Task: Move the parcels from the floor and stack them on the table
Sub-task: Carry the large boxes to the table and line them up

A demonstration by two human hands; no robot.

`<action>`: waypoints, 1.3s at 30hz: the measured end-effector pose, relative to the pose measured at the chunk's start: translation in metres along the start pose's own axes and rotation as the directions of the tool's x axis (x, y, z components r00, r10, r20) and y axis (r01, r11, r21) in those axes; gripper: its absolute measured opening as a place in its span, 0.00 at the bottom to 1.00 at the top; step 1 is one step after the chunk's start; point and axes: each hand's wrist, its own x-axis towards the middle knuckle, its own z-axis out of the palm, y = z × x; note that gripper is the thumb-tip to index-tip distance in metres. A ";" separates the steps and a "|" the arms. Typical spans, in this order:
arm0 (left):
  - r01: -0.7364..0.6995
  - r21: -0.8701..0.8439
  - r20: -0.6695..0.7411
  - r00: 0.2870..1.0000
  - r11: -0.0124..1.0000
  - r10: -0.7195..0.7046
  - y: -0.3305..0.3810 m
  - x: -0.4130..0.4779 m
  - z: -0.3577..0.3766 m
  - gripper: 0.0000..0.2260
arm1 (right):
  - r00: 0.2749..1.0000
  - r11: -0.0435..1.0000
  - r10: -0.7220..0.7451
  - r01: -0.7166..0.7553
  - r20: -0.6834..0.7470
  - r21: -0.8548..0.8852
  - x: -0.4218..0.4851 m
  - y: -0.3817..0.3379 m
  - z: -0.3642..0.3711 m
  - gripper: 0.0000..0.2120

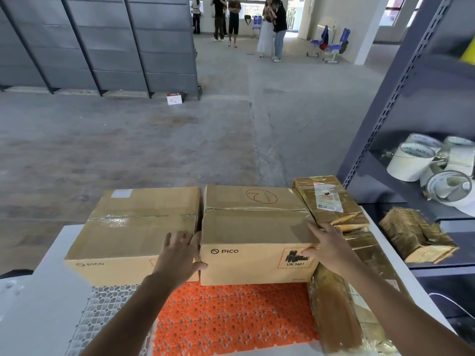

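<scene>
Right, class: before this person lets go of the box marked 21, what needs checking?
1. Both hands hold the marked box: left hand and right hand at its near corners, ok.
2. Its front edge meets the orange mat: ok.
3. Left hand clear of the plain box: cannot tell.
4. Touching the taped parcel: cannot tell.
5. Floor cleared: a small box lies there, not ok.

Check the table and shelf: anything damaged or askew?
Yes. The tape-wrapped parcel right of the marked PICO box has torn, peeling wrap beside the right hand. A crumpled wrapped bundle lies skewed on the shelf. The other PICO box sits square.
</scene>
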 end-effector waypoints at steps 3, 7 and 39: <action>0.083 -0.109 -0.048 0.995 0.991 -0.088 0.001 -0.003 0.000 0.24 | 1.000 1.000 0.014 -0.014 -0.014 0.019 0.000 -0.008 -0.001 0.37; 0.131 -0.275 0.013 0.991 0.952 -0.132 0.001 -0.007 0.010 0.29 | 0.999 0.999 0.031 -0.031 0.027 -0.031 -0.005 -0.016 0.003 0.36; 0.201 -0.102 0.086 0.978 0.974 -0.192 -0.022 -0.013 0.032 0.46 | 1.000 0.944 0.000 -0.006 -0.017 -0.330 0.010 -0.023 0.007 0.26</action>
